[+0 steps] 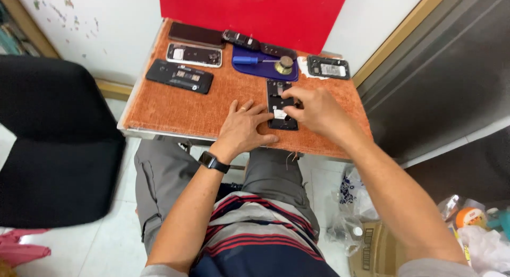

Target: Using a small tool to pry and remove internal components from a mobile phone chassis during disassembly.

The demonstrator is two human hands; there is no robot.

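An opened black phone [278, 95] lies back-up on the orange cloth of the small table [175, 109], near its front edge. My left hand [244, 125] rests flat on the cloth with its fingers against the phone's left side. My right hand [313, 109] is over the phone's right side, thumb and forefinger pinched on a small white part at its lower middle. A black watch sits on my left wrist.
Several other opened phones lie on the table: one black [179, 75], one with a pale frame [194, 55], a dark one [196, 34] and one at the back right [328, 67]. A blue tray [255, 70] holds a blue-handled screwdriver [249, 60]. A black chair [53, 139] stands left; bags and a box lie on the floor at right.
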